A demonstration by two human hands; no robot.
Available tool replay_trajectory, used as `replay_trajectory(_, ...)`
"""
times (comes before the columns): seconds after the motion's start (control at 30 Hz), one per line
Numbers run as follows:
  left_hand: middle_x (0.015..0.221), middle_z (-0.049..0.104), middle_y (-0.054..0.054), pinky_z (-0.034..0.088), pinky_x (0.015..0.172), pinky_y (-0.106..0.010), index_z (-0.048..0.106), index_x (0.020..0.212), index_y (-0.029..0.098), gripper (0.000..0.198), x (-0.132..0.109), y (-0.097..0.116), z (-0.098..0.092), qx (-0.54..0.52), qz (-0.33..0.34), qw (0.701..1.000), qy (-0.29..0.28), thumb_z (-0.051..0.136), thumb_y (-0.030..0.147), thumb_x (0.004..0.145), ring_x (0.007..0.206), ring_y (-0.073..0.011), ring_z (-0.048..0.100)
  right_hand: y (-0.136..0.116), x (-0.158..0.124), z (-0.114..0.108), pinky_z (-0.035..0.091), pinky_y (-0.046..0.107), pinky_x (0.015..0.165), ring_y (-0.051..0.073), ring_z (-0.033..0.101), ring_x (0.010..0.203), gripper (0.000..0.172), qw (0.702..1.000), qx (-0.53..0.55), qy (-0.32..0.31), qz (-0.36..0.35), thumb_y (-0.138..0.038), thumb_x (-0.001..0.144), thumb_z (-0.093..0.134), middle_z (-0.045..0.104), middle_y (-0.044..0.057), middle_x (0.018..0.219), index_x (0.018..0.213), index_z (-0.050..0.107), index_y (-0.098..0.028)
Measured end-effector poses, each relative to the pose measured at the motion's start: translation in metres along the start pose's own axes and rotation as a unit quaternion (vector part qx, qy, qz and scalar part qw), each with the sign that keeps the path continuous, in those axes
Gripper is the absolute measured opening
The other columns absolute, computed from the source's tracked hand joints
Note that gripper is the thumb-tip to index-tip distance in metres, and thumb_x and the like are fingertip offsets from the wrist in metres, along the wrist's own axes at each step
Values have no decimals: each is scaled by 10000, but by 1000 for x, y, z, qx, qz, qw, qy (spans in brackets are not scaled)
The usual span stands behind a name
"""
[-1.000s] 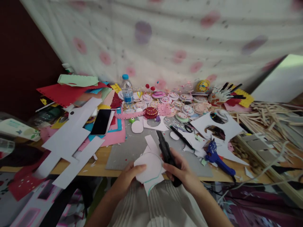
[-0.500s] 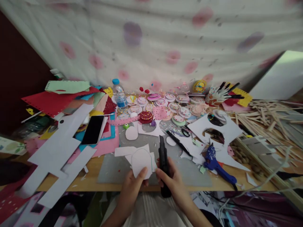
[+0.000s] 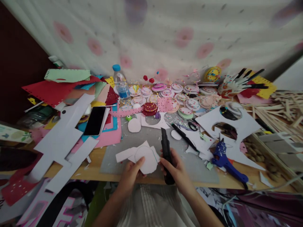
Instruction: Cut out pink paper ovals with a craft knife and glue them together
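My left hand (image 3: 129, 175) pinches a white paper cut-out with a round part (image 3: 145, 156), holding it over the near edge of a grey mat (image 3: 151, 142). A loose white strip juts from the paper to the left. Just right of it, my right hand (image 3: 176, 168) is wrapped round a black hand tool (image 3: 166, 151) whose long nose points away from me. Both hands hover above the front edge of the wooden table (image 3: 94, 164).
Coloured paper sheets and a black phone (image 3: 95, 120) lie left. A water bottle (image 3: 120, 82) and several decorated round discs stand at the back. White card with round holes (image 3: 227, 126), a blue glue gun (image 3: 228, 162) and wooden sticks (image 3: 279, 110) lie right.
Both hands have risen from my lap to the table edge, carrying the paper and the black tool. The paper has been turned, its strip now pointing left.
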State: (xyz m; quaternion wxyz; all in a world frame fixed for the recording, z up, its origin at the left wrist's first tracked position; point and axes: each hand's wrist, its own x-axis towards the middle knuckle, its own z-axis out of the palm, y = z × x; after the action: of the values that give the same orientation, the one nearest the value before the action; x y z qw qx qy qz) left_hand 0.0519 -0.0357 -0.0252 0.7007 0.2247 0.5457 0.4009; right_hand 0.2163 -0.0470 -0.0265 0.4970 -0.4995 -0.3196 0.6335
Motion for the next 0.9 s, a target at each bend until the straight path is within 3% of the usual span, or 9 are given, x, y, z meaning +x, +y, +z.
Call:
replay_trajectory(0.17, 567, 653, -61, 446, 497, -259, 672, 692, 119, 524, 8, 2, -7, -11, -26, 998, -58, 740, 634, 620, 488, -150, 564, 1, 4, -11, 382, 196, 455, 74, 476, 517, 319, 1000, -14, 9, -7, -380, 800, 723, 568, -30, 782, 1006, 548, -211)
replay_trajectory(0.27, 524, 643, -82, 367, 423, -241, 680, 636, 123, 561, 2, 7, -18, 44, -41, 995, -80, 629, 679, 697, 410, -135, 520, 3, 7, -18, 385, 196, 450, 78, 484, 537, 315, 1000, -17, 15, -8, -372, 799, 723, 566, -26, 830, 1016, 548, -224)
replay_trajectory(0.37, 382, 496, -15, 288, 405, -236, 644, 527, 165, 508, -14, 13, -25, 200, 77, 977, -15, 553, 579, 809, 355, -110, 423, 2, 9, -20, 389, 193, 451, 80, 489, 551, 305, 1000, -16, 23, -9, -356, 807, 718, 562, -26, 839, 1026, 547, -230)
replay_trajectory(0.47, 539, 563, -11, 393, 534, -265, 643, 621, 203, 270, -27, 22, -21, 344, 303, 887, 61, 578, 339, 845, 518, -146, 518, -1, 9, -19, 393, 196, 454, 83, 490, 550, 296, 999, -16, 42, -14, -348, 808, 719, 562, -29, 819, 1020, 551, -230)
replay_trajectory(0.53, 812, 663, -54, 462, 737, -323, 670, 851, 215, 86, -26, 28, -13, 428, 408, 805, 51, 621, 270, 807, 780, -211, 604, -3, 8, -16, 397, 200, 456, 87, 496, 552, 301, 998, -22, 50, -16, -358, 800, 724, 564, -26, 820, 1015, 557, -229)
replay_trajectory(0.57, 993, 667, -88, 451, 858, -376, 648, 1016, 212, 253, -22, 30, -9, 468, 432, 770, 37, 659, 287, 775, 948, -257, 596, -4, 7, -15, 401, 203, 460, 88, 498, 550, 304, 998, -27, 48, -13, -366, 799, 723, 566, -24, 825, 1015, 559, -228)
replay_trajectory(0.63, 1316, 533, -165, 354, 1024, -496, 485, 1303, 174, 698, -10, 30, 0, 543, 423, 725, 19, 736, 394, 690, 1218, -352, 462, -6, 5, -11, 404, 208, 462, 86, 494, 537, 302, 999, -37, 36, -6, -379, 802, 718, 568, -22, 838, 1013, 560, -231)
replay_trajectory(0.7, 1408, 438, -210, 317, 1048, -555, 360, 1392, 135, 927, 1, 28, 6, 592, 376, 713, 2, 763, 477, 631, 1282, -396, 394, -7, 3, -9, 406, 211, 465, 88, 489, 528, 290, 999, -47, 25, -1, -388, 808, 713, 563, -23, 821, 1002, 562, -233)
replay_trajectory(0.9, 1217, 539, -183, 395, 959, -532, 380, 1356, 110, 895, 4, 29, 7, 621, 306, 721, -24, 745, 467, 620, 1124, -363, 494, -3, -8, -21, 427, 245, 544, 132, 499, 577, 306, 997, -74, 17, -25, -495, 916, 543, 562, -15, 749, 1098, 598, -256)
